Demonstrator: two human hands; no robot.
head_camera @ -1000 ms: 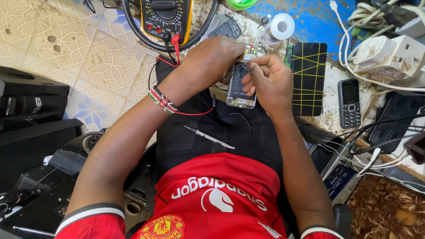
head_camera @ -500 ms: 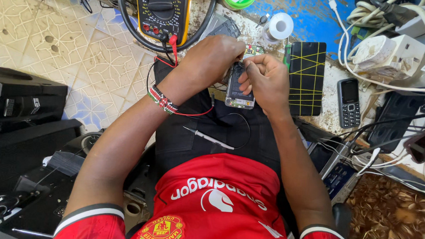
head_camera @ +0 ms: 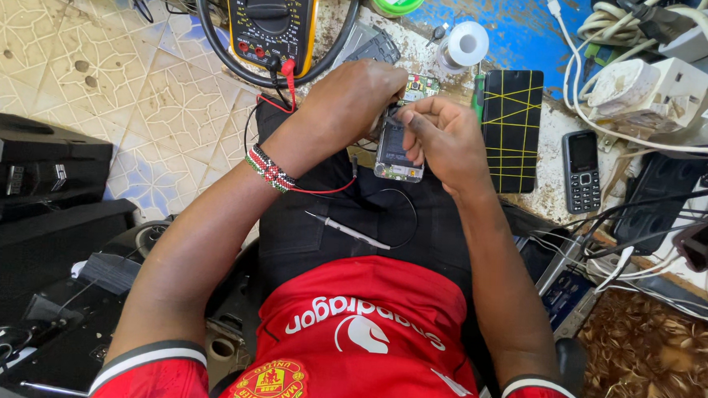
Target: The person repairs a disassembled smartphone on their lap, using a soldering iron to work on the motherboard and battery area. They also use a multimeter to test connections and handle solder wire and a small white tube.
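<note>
Opened phone held over the lap, at the bench edge.
The left hand (head_camera: 351,102) grips the top of the opened phone (head_camera: 398,149); the right hand (head_camera: 446,139) pinches at its upper part. A yellow multimeter (head_camera: 271,17) lies just beyond.

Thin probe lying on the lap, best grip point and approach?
Take the probe at its thicker, pale handle end, toward the person's left, coming from above with a pinch across the shaft. It lies flat and diagonal on the dark trousers, so only the top is free. A black lead runs from its right end, so avoid that end. Both hands are busy on the opened phone.
</note>
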